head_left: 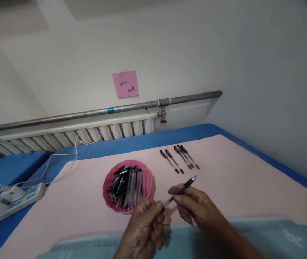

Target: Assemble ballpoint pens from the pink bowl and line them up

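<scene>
Both hands hold one pen (188, 183) in front of me, its black grip and pointed tip slanting up to the right. My left hand (148, 221) pinches the rear end of the barrel between thumb and fingers. Further up, my right hand (193, 204) closes on the barrel just below the black grip. Left of the hands stands a pink scalloped bowl (105, 197) filled with pen parts: black caps (119, 180) on the left side and clear barrels (136, 187) on the right. Behind the hands, several capped pens (171, 161) lie in a slanting row on the pink sheet.
A pink sheet (237, 172) covers the blue table (132, 146). At left lies a white power strip (32, 196) with plugs and a white cable (75, 147). A radiator (115, 131) and a metal pipe (88, 112) run along the wall. Light blue cloth (266, 233) borders the near edge.
</scene>
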Demonstrator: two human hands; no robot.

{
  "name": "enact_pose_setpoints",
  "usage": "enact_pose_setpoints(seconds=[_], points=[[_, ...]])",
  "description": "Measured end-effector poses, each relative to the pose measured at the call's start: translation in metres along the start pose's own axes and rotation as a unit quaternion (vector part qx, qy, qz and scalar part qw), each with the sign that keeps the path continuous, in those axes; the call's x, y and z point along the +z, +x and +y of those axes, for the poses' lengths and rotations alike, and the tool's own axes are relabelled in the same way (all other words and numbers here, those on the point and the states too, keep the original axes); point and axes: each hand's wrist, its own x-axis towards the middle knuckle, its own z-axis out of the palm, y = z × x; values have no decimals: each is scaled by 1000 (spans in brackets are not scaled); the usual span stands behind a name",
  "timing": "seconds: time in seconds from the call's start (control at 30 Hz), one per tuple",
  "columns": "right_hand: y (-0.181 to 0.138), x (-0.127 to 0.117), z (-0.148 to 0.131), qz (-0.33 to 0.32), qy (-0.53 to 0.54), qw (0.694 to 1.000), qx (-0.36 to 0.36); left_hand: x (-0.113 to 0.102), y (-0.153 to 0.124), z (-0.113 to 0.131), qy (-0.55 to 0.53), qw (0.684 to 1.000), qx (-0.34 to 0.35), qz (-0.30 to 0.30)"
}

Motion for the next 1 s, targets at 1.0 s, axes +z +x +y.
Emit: enact_pose_setpoints(seconds=[1.0], points=[[7,-4,-2,135,89,981,107,-18,-2,25,205,937,243,148]])
